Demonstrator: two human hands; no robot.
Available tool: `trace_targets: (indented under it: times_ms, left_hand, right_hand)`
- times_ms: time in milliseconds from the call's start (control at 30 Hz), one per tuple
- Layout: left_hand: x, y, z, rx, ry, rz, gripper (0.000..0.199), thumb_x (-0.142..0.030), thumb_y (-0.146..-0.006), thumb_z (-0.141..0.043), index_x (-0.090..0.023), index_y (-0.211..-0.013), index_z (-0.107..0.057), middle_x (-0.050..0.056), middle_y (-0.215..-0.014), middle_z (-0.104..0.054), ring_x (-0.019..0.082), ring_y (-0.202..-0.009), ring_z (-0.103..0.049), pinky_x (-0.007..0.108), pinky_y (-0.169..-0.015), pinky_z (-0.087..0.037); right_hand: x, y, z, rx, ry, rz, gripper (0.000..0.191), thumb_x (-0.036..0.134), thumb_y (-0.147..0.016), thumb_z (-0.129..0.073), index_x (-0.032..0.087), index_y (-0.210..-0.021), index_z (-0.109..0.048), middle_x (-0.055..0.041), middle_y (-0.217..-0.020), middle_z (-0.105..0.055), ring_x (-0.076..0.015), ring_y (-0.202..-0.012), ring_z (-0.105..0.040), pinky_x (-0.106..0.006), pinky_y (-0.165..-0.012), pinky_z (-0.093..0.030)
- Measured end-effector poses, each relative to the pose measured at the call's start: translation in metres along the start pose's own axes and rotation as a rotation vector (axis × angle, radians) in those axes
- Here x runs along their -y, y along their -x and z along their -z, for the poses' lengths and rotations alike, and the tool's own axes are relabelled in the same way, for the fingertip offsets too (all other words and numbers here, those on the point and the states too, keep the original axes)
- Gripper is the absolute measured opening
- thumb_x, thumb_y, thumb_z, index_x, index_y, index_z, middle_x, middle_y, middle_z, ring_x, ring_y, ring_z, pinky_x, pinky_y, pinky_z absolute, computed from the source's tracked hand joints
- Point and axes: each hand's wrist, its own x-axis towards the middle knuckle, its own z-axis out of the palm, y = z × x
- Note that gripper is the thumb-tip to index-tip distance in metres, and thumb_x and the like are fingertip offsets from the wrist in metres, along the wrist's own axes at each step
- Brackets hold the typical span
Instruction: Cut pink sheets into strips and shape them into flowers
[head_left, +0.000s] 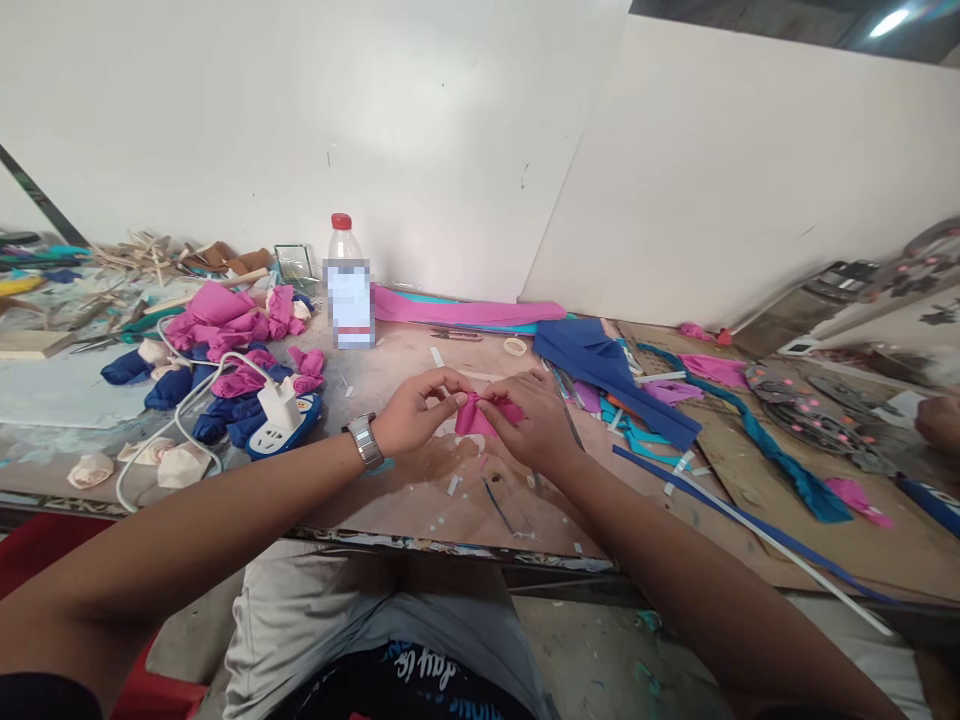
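A small piece of pink fabric (472, 419) is pinched between my two hands, just above the worktable (420, 500). My left hand (420, 410), with a metal watch on its wrist, grips the fabric's left top edge between thumb and fingertips. From the other side my right hand (529, 420) pinches the same piece, thumb pressed toward the gathered top. Part of the fabric shows behind the right fingers; the rest is hidden by them. Beyond the hands lie a long pink strip (465, 311) and a dark blue fabric piece (615, 370).
A red-capped bottle (346, 245) stands near the wall. At left, pink and blue fabric bundles (225, 320) surround a power strip (285, 430) with a white cable. A tape ring (515, 346) lies behind my hands. Another person's hand (937, 425) shows at far right.
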Motion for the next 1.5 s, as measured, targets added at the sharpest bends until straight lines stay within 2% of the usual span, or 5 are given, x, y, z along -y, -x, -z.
trace_targets:
  times_ms: [200,367,967,1300,1500]
  left_hand:
    - [0.0023,0.0003,0.0005,0.011,-0.053,-0.024,0.025,-0.038,-0.092,-0.068,-0.018,-0.107,-0.070,0.007,-0.100,-0.070,0.016,-0.090,-0.061,0.032,-0.082,-0.048]
    - [0.0009,0.0003,0.0011,0.007,-0.054,-0.038,0.023,-0.037,-0.093,-0.068,-0.017,-0.103,-0.070,0.006,-0.094,-0.069,0.015,-0.086,-0.060,0.032,-0.081,-0.047]
    - [0.0033,0.0010,0.0013,0.035,-0.095,0.010,0.023,-0.037,-0.090,-0.070,-0.018,-0.103,-0.071,0.007,-0.104,-0.074,0.018,-0.095,-0.066,0.032,-0.086,-0.049]
    - [-0.0016,0.0002,0.0006,0.027,-0.013,0.025,0.024,-0.040,-0.093,-0.065,-0.017,-0.100,-0.065,0.005,-0.095,-0.065,0.014,-0.083,-0.060,0.029,-0.079,-0.047]
    - [-0.0028,0.0014,-0.0003,0.046,0.064,0.051,0.034,-0.041,-0.093,-0.066,-0.019,-0.116,-0.055,0.004,-0.095,-0.066,0.013,-0.081,-0.059,0.027,-0.077,-0.045]
  right_hand:
    - [-0.0004,-0.0001,-0.0002,-0.021,-0.007,-0.001,0.009,0.030,-0.095,-0.064,0.023,-0.090,-0.065,-0.0010,-0.085,-0.076,-0.0206,-0.083,-0.067,-0.041,-0.088,-0.039]
    - [0.0007,-0.0004,0.0002,-0.029,-0.013,0.001,0.011,0.030,-0.096,-0.063,0.022,-0.088,-0.065,-0.0014,-0.084,-0.076,-0.0207,-0.082,-0.067,-0.041,-0.088,-0.039]
    - [-0.0031,0.0001,-0.0022,0.005,-0.051,-0.066,0.013,0.034,-0.093,-0.068,0.023,-0.087,-0.067,-0.0009,-0.085,-0.076,-0.0207,-0.084,-0.068,-0.041,-0.092,-0.039]
    - [-0.0034,0.0017,-0.0037,0.024,-0.073,-0.055,0.017,0.039,-0.096,-0.064,0.024,-0.089,-0.067,-0.0022,-0.087,-0.076,-0.0211,-0.086,-0.067,-0.042,-0.092,-0.039]
    - [-0.0026,0.0015,-0.0036,0.042,-0.063,-0.053,0.015,0.038,-0.096,-0.065,0.024,-0.089,-0.066,-0.0019,-0.088,-0.077,-0.0212,-0.086,-0.067,-0.043,-0.093,-0.039]
